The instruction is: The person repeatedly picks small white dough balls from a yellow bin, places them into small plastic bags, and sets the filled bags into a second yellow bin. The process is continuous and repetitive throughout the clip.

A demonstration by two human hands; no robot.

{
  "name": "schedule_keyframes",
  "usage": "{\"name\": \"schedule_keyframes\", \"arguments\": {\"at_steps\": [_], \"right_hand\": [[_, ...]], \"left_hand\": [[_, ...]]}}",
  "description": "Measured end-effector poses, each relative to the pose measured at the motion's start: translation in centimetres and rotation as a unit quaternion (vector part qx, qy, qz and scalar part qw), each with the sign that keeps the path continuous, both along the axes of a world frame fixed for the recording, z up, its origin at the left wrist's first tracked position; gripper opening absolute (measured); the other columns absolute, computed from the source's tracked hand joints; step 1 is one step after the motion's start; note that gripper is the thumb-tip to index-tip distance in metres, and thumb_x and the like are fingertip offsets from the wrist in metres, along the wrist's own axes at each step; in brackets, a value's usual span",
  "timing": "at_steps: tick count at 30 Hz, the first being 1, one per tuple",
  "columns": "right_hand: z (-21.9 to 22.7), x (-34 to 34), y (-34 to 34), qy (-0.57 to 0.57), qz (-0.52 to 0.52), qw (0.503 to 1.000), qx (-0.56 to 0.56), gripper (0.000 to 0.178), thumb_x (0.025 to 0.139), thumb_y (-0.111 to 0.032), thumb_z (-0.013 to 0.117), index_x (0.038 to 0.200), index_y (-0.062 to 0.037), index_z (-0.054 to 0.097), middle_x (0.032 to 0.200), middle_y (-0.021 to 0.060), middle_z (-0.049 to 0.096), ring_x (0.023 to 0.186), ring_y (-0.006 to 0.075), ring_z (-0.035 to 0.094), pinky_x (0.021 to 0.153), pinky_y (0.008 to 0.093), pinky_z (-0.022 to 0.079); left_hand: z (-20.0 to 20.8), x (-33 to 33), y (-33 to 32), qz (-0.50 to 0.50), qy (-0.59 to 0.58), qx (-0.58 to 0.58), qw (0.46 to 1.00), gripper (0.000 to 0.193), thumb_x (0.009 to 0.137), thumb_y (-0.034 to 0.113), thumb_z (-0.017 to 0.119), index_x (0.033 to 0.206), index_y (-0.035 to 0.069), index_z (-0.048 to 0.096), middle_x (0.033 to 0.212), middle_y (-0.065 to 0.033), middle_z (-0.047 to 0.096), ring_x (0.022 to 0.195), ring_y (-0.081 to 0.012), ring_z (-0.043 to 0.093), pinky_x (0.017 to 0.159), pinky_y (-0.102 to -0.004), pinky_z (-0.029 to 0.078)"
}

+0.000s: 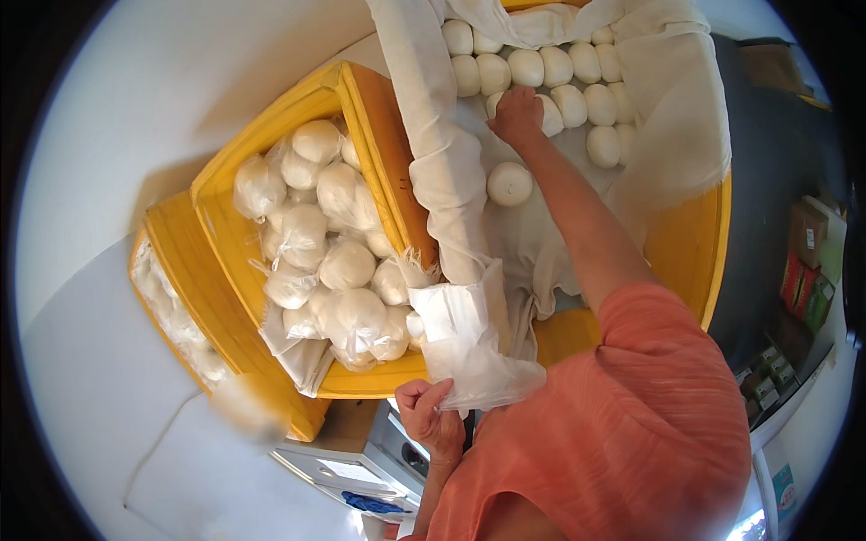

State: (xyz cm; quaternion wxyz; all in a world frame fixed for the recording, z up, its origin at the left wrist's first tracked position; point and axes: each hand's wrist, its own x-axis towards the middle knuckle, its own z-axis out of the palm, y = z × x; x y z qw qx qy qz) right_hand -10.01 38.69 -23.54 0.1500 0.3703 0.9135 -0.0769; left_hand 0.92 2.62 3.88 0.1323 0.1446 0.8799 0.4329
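Buns (526,68) being touched near cloth-lined crate's (693,252) left edge.
Plastic bag (483,379) being clamped by left hand's (433,421) fingers; right hand's (519,117) finger grip being obscured, can't tell.

No readable print; white label (811,239) on brown box (803,223) illegible.

I counted my two hands, left hand (431,422) at lower centre and right hand (520,117) at upper centre. There were three yellow crates (681,257): upper right, left of centre, far left. I made out at least eighteen bare white buns (510,184) at upper right, and over a dozen bagged buns (347,263) left of centre, too overlapped to total.
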Motion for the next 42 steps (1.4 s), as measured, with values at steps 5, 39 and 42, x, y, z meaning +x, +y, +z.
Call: {"name": "schedule_keyframes", "arguments": {"at_steps": [5, 39, 42], "right_hand": [[-2.6, 1.7, 0.7, 0.189, 0.146, 0.970, -0.039, 0.033, 0.072, -0.016, 0.059, 0.103, -0.0038, 0.054, 0.105, 0.0141, 0.053, 0.097, 0.0283, 0.051, 0.078, 0.0425, 0.042], [26.8, 22.8, -12.2, 0.557, -0.016, 0.357, -0.750, 0.077, 0.051, -0.033, 0.079, 0.114, 0.0022, 0.053, 0.124, 0.0209, 0.047, 0.113, 0.0299, 0.049, 0.093, 0.0389, 0.040], [27.8, 20.3, -16.9, 0.515, 0.120, 0.481, -0.700, 0.072, 0.049, -0.027, 0.078, 0.112, 0.0003, 0.057, 0.133, 0.0257, 0.038, 0.123, 0.0336, 0.041, 0.099, 0.0382, 0.032]], "left_hand": [[-0.5, -0.9, 1.0, 0.025, -0.045, 0.014, 0.999, 0.023, 0.073, -0.010, 0.065, 0.091, 0.005, 0.066, 0.086, -0.0049, 0.051, 0.078, -0.0149, 0.049, 0.069, -0.0214, 0.041], [-2.0, -8.6, 4.7, -0.158, 0.126, 0.001, 0.979, 0.013, 0.080, -0.003, 0.055, 0.092, -0.001, 0.060, 0.075, -0.0112, 0.059, 0.065, -0.0206, 0.058, 0.061, -0.0293, 0.047], [-1.3, -8.6, 4.1, -0.229, 0.143, 0.040, 0.962, 0.016, 0.079, -0.004, 0.056, 0.093, 0.001, 0.061, 0.078, -0.0122, 0.061, 0.064, -0.0237, 0.060, 0.060, -0.0311, 0.048]]}}
